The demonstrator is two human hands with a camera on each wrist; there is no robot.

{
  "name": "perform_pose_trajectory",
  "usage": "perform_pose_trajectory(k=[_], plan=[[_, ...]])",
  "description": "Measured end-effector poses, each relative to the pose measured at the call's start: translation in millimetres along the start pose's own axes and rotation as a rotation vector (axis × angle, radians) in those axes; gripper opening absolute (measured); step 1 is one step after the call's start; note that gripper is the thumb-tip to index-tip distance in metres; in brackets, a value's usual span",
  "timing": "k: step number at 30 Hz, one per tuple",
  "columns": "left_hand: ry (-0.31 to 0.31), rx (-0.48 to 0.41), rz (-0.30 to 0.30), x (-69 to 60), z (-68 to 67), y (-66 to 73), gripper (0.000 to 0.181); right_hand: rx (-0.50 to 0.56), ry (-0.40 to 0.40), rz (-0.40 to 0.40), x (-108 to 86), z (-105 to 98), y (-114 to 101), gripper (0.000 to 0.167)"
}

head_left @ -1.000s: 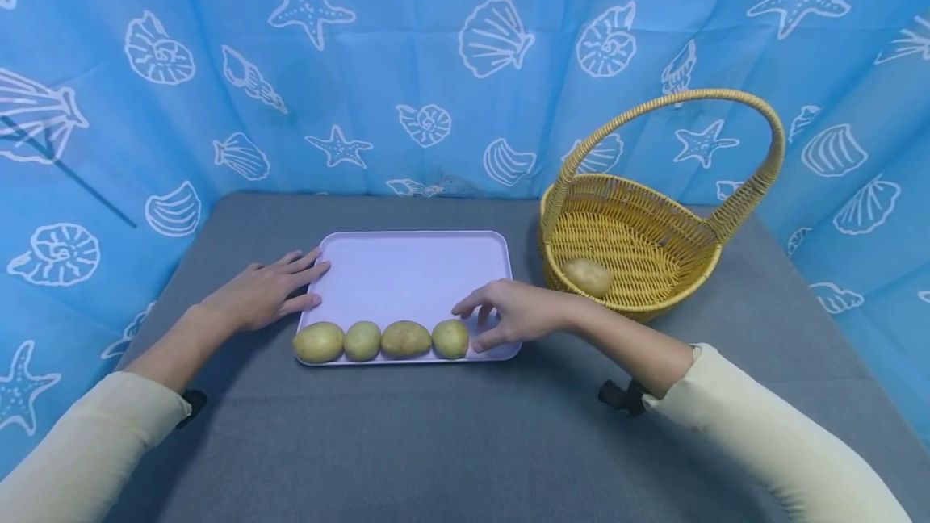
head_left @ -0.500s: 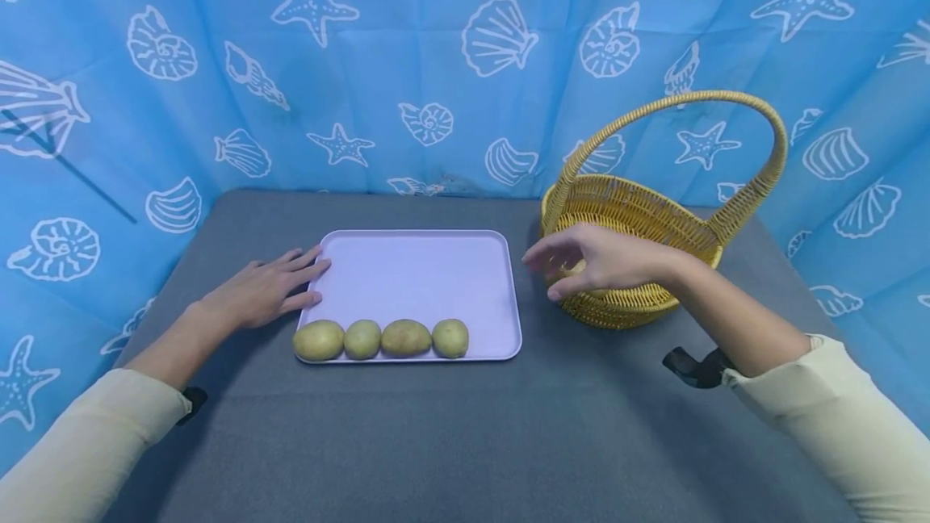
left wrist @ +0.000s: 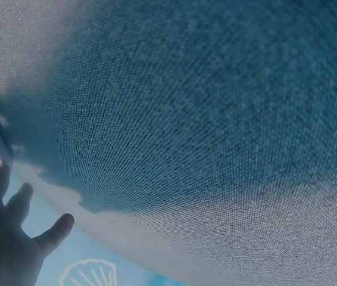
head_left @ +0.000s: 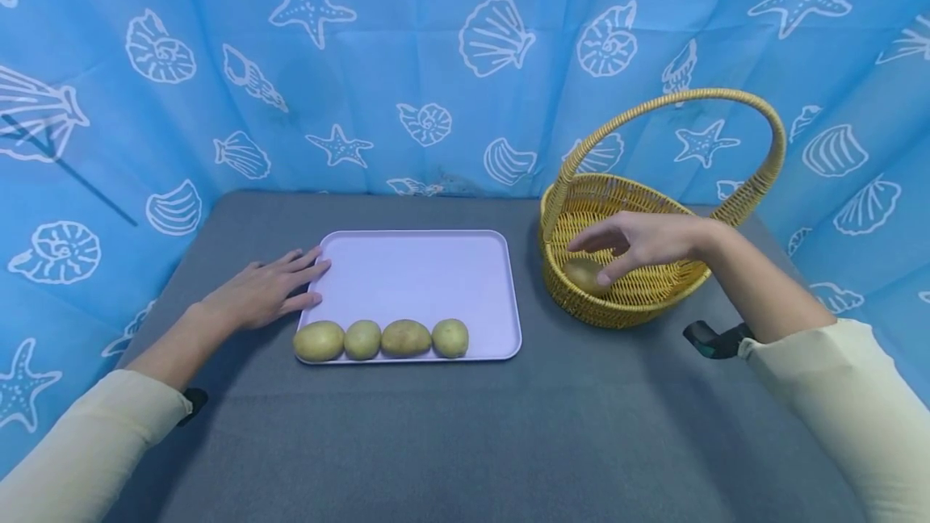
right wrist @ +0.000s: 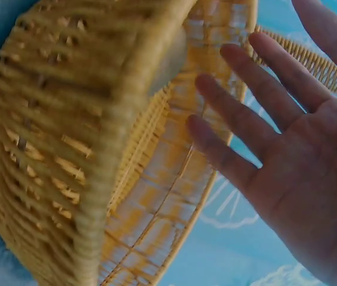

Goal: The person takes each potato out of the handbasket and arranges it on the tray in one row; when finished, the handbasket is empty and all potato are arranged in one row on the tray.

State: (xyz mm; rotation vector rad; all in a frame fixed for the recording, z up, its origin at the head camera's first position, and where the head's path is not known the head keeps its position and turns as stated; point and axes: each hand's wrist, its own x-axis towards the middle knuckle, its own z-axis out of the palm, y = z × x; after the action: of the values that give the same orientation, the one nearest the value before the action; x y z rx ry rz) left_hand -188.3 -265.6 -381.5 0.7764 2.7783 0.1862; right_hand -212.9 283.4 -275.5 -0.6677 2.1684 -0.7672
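Several potatoes (head_left: 406, 338) lie in a row along the near edge of a pale lilac tray (head_left: 414, 273). My left hand (head_left: 265, 293) rests at the tray's left edge, its fingers spread over the rim; the left wrist view catches only part of that hand (left wrist: 13, 232). One more potato (head_left: 584, 274) sits inside a yellow wicker basket (head_left: 603, 315), near its left wall. Over the basket's opening hovers my right hand (head_left: 647, 242), thumb and fingers apart just above that potato and holding nothing. In the right wrist view the fingers (right wrist: 234, 113) extend loosely beside the rim.
The basket's tall arched handle (head_left: 676, 97) rises behind my right hand. Dark grey cloth (head_left: 465, 442) covers the table. A blue curtain (head_left: 407, 39) printed with white shells and starfish hangs at the back and sides.
My right hand has moved from beside the rightmost potato on the tray, right and away from me, to above the basket. The left hand and the row of potatoes have not moved.
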Motion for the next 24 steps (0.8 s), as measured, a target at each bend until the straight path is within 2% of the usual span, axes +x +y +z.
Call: perform_pose_trajectory(k=[6,13,16,24], plan=[[-0.005,0.004,0.002,0.4,-0.8,0.0,0.066,0.046,-0.083,0.128,-4.5,-12.5,12.7,0.081],[-0.007,0.012,-0.003,2.2,0.7,-1.5,0.067,0.051,-0.191,0.160,5.0,-16.8,20.8,0.078],[-0.008,0.009,-0.006,2.4,0.7,-1.4,0.068,0.076,-0.234,0.202,9.6,-16.9,19.7,0.077],[0.001,0.006,-0.001,0.2,0.4,-0.4,0.067,0.134,-0.255,0.322,20.8,-15.5,13.4,0.082]])
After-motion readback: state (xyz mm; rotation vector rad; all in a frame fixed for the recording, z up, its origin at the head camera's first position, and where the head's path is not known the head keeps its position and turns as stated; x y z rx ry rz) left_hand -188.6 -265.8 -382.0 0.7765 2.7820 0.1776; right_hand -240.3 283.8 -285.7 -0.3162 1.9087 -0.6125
